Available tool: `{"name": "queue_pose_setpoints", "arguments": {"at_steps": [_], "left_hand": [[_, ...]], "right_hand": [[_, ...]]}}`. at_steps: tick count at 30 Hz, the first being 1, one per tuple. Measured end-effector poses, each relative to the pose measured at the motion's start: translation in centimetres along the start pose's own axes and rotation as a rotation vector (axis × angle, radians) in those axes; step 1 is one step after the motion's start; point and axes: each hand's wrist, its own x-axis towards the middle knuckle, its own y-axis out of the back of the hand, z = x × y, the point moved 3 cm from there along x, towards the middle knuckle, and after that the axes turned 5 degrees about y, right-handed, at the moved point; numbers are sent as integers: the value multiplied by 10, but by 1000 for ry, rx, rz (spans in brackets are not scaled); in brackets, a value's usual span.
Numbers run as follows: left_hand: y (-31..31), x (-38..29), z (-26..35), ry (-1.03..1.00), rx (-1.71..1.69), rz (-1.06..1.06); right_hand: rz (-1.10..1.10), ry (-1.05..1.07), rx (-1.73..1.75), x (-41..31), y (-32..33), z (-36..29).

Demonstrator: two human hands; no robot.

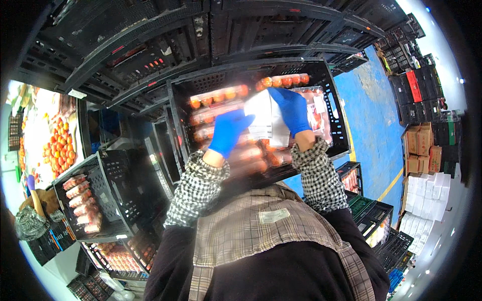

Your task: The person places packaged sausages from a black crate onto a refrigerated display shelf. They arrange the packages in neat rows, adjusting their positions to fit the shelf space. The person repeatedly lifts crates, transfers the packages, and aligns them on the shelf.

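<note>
White printed sheets (260, 116), bearing small print, are held up over a black plastic crate (340, 139). My right hand (293, 111), in a blue glove, grips them at their upper right side. At their left edge is my left hand (228, 131), also blue-gloved, its thumb and fingers pinching the paper. Beneath my hands, the crate holds rows of clear-wrapped packs of tomatoes (218, 97), some blurred. Another row of tomato packs (284, 80) lies along the far side. On the right is a clear-wrapped pack with a white label (319, 104).
Stacked black crates (260, 34) form a wall ahead. An open crate (113, 195) with wrapped packs (83, 203) stands at left, near loose tomatoes (60, 146) on a white surface. A co-worker's gloved hand (31, 182) shows far left. Blue floor (371, 124) and cartons (420, 141) lie right.
</note>
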Motion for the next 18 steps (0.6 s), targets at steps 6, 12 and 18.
{"name": "queue_pose_setpoints", "arguments": {"at_steps": [6,12,18], "left_hand": [[1,-11,-8,64,-90,-24],[-2,-25,5,59,-256,-35],[11,-16,-15,-105,32,73]], "right_hand": [[135,231,-268,-4,46,-44],[-470,273,86,-30,4,-67],[-319,-187,444,-46,-6,-21]]}}
